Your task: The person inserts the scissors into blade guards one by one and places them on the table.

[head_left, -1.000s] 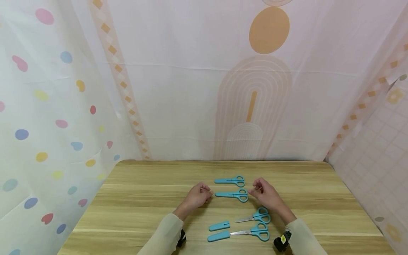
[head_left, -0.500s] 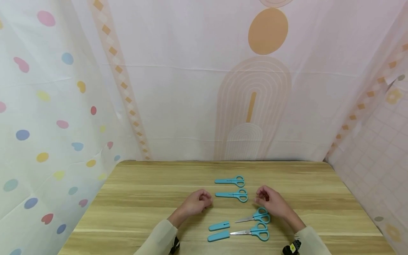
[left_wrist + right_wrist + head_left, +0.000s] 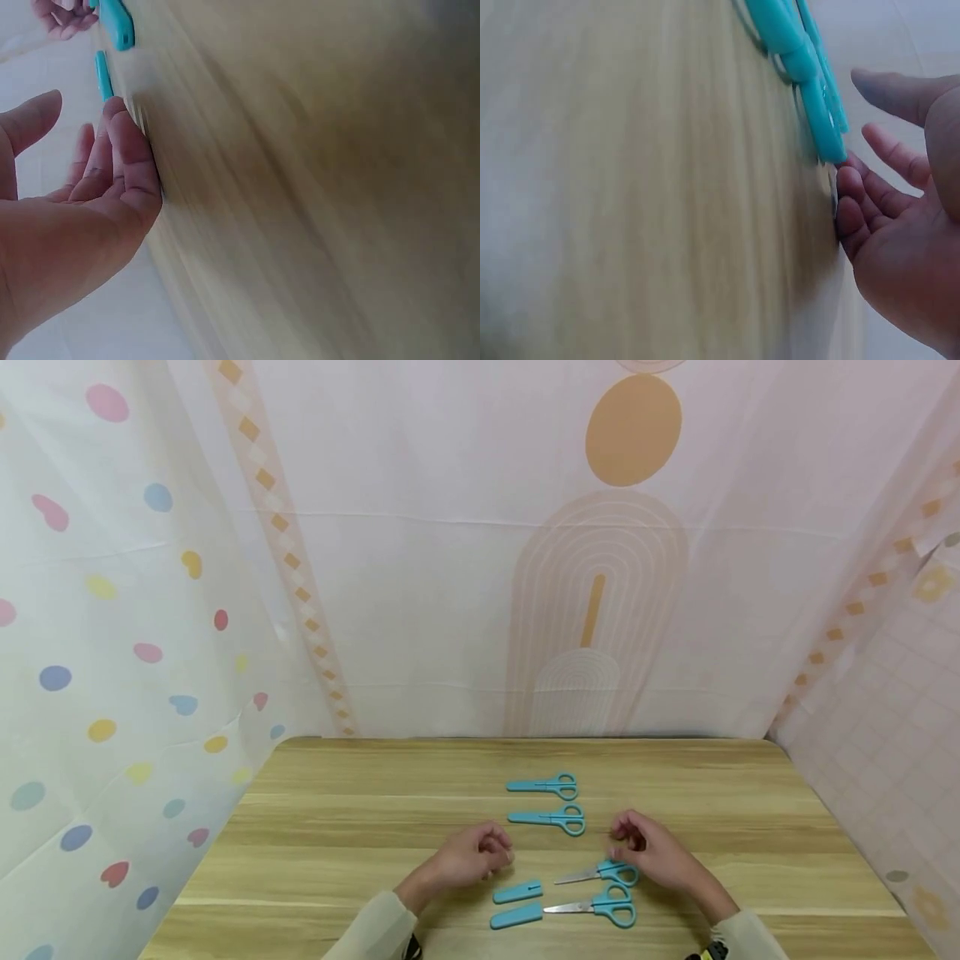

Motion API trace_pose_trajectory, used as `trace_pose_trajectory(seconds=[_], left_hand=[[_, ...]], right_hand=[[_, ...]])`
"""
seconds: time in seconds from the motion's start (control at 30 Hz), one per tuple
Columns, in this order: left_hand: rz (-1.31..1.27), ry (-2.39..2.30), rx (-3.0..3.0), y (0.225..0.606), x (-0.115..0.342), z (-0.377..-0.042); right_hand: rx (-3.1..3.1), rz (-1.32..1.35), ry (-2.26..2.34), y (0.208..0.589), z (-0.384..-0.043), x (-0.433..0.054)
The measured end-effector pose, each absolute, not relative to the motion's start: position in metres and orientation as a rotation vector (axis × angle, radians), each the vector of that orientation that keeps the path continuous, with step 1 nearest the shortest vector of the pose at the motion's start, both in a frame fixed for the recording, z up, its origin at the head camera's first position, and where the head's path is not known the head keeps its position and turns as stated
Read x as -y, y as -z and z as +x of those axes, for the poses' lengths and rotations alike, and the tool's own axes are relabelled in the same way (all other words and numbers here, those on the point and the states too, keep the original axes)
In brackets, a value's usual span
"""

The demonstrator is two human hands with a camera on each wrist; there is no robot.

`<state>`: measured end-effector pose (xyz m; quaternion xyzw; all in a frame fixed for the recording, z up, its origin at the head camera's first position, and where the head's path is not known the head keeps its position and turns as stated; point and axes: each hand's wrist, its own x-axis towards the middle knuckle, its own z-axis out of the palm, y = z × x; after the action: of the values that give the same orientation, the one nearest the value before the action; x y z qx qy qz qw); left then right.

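My left hand (image 3: 472,853), fingers loosely bent and holding nothing, hovers just left of and above two loose blue scissor covers (image 3: 517,892) on the table. In the left wrist view its thumb stands apart from the fingers (image 3: 135,157). My right hand (image 3: 654,850) holds nothing either; its fingertips are by the handles of a pair of uncovered scissors (image 3: 618,873), and I cannot tell whether they touch. Below lies a second uncovered pair of scissors (image 3: 602,903), its blade tip against the lower cover. Farther back are two covered scissors (image 3: 528,786), lying parallel with handles to the right.
The wooden table (image 3: 337,827) carries all the scissors near its middle. A patterned cloth (image 3: 420,610) hangs behind its back edge, and more cloth (image 3: 150,777) hangs at the left side.
Both hands have drawn back toward me from beside the nearer covered scissors, to the level of the uncovered scissors and loose covers. The scissors and covers have stayed in place.
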<state>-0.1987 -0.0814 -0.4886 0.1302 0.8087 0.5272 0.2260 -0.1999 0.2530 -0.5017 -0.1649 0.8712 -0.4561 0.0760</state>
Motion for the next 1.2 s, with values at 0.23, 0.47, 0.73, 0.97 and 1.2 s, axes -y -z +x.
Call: trace_pose_trajectory(seconds=[0.23,0.47,0.73,0.97,1.2], left_hand=[[0.387,-1.433,-2.224,0.488,0.077,-0.190],[0.381,-1.421,-2.186,0.485,0.076,-0.185],[0.397,-1.375,-2.214,0.485,0.077,-0.182],[0.413,-1.365,-2.240,0.486,0.076,-0.180],[0.417,-1.355,-2.254,0.487,0.075,-0.178]], right_hand=[[-2.534,-0.562,1.351,0.505,-0.192,-0.260],[-2.465,-0.607,1.390,0.508,-0.187,-0.264],[-2.430,-0.607,1.396,0.508,-0.186,-0.263],[-2.422,-0.598,1.394,0.508,-0.185,-0.263],[-2.411,-0.582,1.404,0.508,-0.186,-0.263]])
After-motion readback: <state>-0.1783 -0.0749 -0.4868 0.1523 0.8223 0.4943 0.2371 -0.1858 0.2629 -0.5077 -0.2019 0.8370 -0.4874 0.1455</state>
